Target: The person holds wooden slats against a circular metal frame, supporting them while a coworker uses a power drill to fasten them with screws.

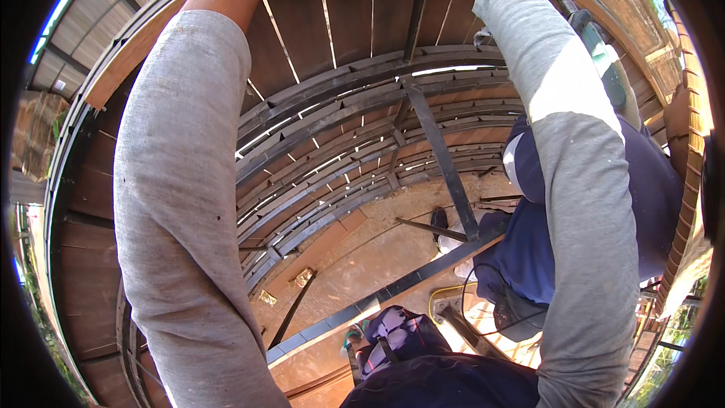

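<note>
Co-worker [596,204] right — steel frame [362,143] centre.

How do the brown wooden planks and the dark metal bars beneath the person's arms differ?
The wooden planks are broad, flat and reddish brown; the metal bars are narrow and dark grey to black. The planks lie side by side with thin bright gaps between them, while the bars run across them in stacked rows joined by a diagonal brace. Both look curved in this fisheye view.
</note>
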`<state>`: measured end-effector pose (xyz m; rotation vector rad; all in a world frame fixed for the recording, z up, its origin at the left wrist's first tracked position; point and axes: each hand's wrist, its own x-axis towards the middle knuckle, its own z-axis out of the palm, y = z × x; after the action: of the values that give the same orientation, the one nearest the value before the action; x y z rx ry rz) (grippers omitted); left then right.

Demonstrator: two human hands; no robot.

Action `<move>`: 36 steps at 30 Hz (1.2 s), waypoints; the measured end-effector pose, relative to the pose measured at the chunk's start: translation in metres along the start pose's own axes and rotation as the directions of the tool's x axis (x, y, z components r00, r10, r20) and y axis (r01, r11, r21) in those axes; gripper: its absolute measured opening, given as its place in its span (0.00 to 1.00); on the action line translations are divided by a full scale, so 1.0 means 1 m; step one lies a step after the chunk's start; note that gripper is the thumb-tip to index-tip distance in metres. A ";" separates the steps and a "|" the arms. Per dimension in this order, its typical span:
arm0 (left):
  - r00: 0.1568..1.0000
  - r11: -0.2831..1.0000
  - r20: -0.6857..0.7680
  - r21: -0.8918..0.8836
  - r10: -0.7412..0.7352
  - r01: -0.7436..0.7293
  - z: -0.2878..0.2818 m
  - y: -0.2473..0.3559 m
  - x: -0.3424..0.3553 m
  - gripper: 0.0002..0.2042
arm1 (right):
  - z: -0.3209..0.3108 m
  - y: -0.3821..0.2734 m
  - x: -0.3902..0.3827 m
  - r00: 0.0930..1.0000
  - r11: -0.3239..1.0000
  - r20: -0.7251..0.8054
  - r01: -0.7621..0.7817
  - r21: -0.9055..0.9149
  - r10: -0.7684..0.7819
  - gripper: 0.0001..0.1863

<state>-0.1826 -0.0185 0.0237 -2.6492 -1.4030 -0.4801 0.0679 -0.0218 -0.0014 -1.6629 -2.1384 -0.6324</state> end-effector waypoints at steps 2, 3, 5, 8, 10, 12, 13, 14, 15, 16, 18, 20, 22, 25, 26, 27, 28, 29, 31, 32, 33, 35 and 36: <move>0.987 0.995 -0.150 -0.067 0.064 -0.074 0.008 -0.002 -0.004 0.39 | -0.001 -0.001 0.000 1.000 1.000 0.016 -0.009 -0.023 0.009 0.54; 0.970 0.989 -0.226 -0.095 0.091 -0.115 0.011 -0.002 -0.005 0.39 | -0.001 -0.002 0.001 1.000 0.999 0.003 -0.009 -0.035 0.009 0.54; 0.998 1.000 -0.055 -0.019 0.004 -0.005 0.003 0.000 0.000 0.39 | 0.003 -0.001 -0.001 1.000 0.998 -0.022 -0.014 -0.059 0.013 0.54; 0.994 0.994 -0.089 -0.090 0.060 -0.068 0.002 -0.001 -0.004 0.39 | 0.005 0.002 -0.001 0.997 0.999 -0.072 0.037 -0.033 -0.039 0.53; 0.987 0.991 -0.142 -0.098 0.078 -0.092 0.005 -0.002 -0.005 0.38 | 0.004 0.001 -0.001 0.997 0.999 -0.068 0.025 -0.047 -0.028 0.52; 0.990 0.996 -0.128 -0.052 0.061 -0.068 0.007 -0.003 0.000 0.41 | -0.001 -0.002 -0.001 1.000 0.998 -0.024 0.005 -0.061 -0.006 0.52; 0.991 0.998 -0.120 -0.034 0.055 -0.059 0.009 -0.002 0.002 0.42 | -0.004 -0.004 -0.002 1.000 0.998 0.018 -0.009 -0.065 0.010 0.52; 0.991 0.998 -0.117 -0.021 0.060 -0.063 0.012 -0.003 0.006 0.44 | -0.009 -0.004 -0.002 0.998 0.997 0.058 -0.025 -0.073 0.029 0.52; 0.991 0.998 -0.115 -0.008 0.065 -0.067 0.015 -0.004 0.010 0.45 | -0.010 -0.002 -0.003 1.000 0.997 0.026 -0.011 -0.076 0.013 0.52; 0.992 0.998 -0.114 0.013 0.062 -0.061 0.017 -0.008 0.011 0.46 | -0.005 -0.002 -0.002 1.000 0.998 -0.013 0.012 -0.066 -0.013 0.52; 0.993 0.998 -0.110 0.057 0.047 -0.041 0.022 -0.017 0.013 0.49 | 0.010 -0.002 0.001 0.991 0.995 -0.112 0.066 -0.074 -0.074 0.52; 0.991 0.996 -0.121 0.078 0.060 -0.051 0.028 -0.019 0.017 0.53 | 0.001 -0.005 0.001 0.999 0.994 -0.035 0.031 -0.102 -0.035 0.52; 0.989 0.994 -0.129 0.085 0.076 -0.065 0.033 -0.020 0.021 0.56 | -0.009 -0.007 -0.002 0.999 0.994 0.030 -0.010 -0.112 0.013 0.51; 0.999 0.994 -0.027 0.104 0.018 -0.015 0.026 -0.012 0.019 0.55 | -0.009 -0.005 -0.003 0.998 0.998 0.045 -0.029 -0.051 0.031 0.51; 0.985 0.996 -0.161 0.059 0.070 -0.061 0.030 -0.014 0.012 0.54 | -0.007 -0.007 -0.003 1.000 0.999 0.002 -0.021 -0.028 0.021 0.50; 0.991 0.996 -0.129 0.077 0.044 -0.034 0.029 -0.015 0.013 0.54 | -0.007 -0.008 -0.003 1.000 0.999 0.005 -0.028 -0.031 0.028 0.50; 0.995 0.995 -0.098 0.096 0.017 -0.008 0.028 -0.016 0.015 0.53 | -0.006 -0.008 -0.003 0.999 0.999 0.007 -0.035 -0.034 0.035 0.50; 0.998 0.993 -0.066 0.115 -0.010 0.018 0.026 -0.015 0.015 0.53 | -0.005 -0.009 -0.003 0.999 0.998 0.011 -0.042 -0.037 0.043 0.49; 0.997 0.995 -0.082 0.099 -0.006 0.015 0.025 -0.015 0.014 0.52 | -0.006 -0.008 -0.002 1.000 1.000 -0.008 -0.021 -0.019 0.021 0.50; 0.997 0.996 -0.075 0.088 -0.009 0.016 0.025 -0.012 0.014 0.52 | -0.006 -0.005 -0.003 1.000 1.000 -0.009 -0.024 -0.017 0.024 0.50; 0.998 0.997 -0.067 0.076 -0.009 0.014 0.024 -0.009 0.016 0.52 | -0.007 -0.002 -0.005 1.000 0.999 -0.009 -0.029 -0.017 0.029 0.50; 0.999 0.995 -0.009 0.089 -0.041 0.042 0.022 -0.007 0.019 0.51 | -0.005 0.000 -0.005 1.000 1.000 -0.025 -0.010 -0.001 0.010 0.51; 0.999 0.995 0.002 0.086 -0.042 0.042 0.021 -0.005 0.020 0.50 | -0.008 -0.002 -0.007 0.999 0.999 0.000 -0.034 -0.033 0.035 0.51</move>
<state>-0.1712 0.0048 0.0101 -2.5591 -1.4494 -0.4084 0.0677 -0.0327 0.0010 -1.7139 -2.1061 -0.6606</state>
